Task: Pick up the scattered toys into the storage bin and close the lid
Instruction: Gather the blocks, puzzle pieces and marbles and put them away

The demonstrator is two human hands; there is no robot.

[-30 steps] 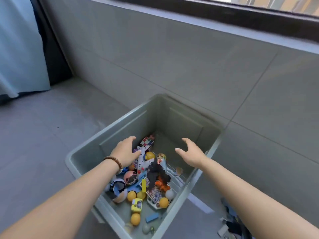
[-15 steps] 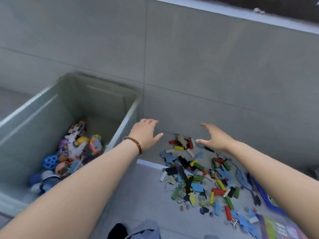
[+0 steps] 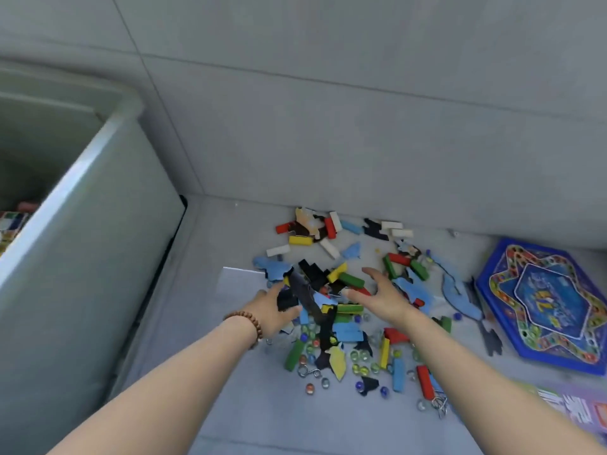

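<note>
Scattered toys (image 3: 345, 310) lie in a heap on the grey floor against the wall: coloured wooden blocks, blue and black puzzle pieces, glass marbles and small metal wire puzzles. The grey storage bin (image 3: 82, 172) stands at the left with no lid on it; a few toys show inside at its far-left edge. My left hand (image 3: 272, 311), with a bead bracelet on the wrist, is down at the left side of the heap, its fingers and thumb curled round a black puzzle piece (image 3: 286, 298). My right hand (image 3: 382, 298) hovers over the middle of the heap with spread fingers, holding nothing.
A blue hexagonal board game (image 3: 542, 307) lies flat on the floor at the right. A colourful printed box or booklet (image 3: 578, 412) sits at the bottom right. A white sheet (image 3: 243, 280) lies between the bin and the heap. A grey tiled wall runs right behind the toys.
The view has swung from the bin to the toy heap. Both hands left the bin, moved right and came down onto the heap; the left one now curls round a black piece.
</note>
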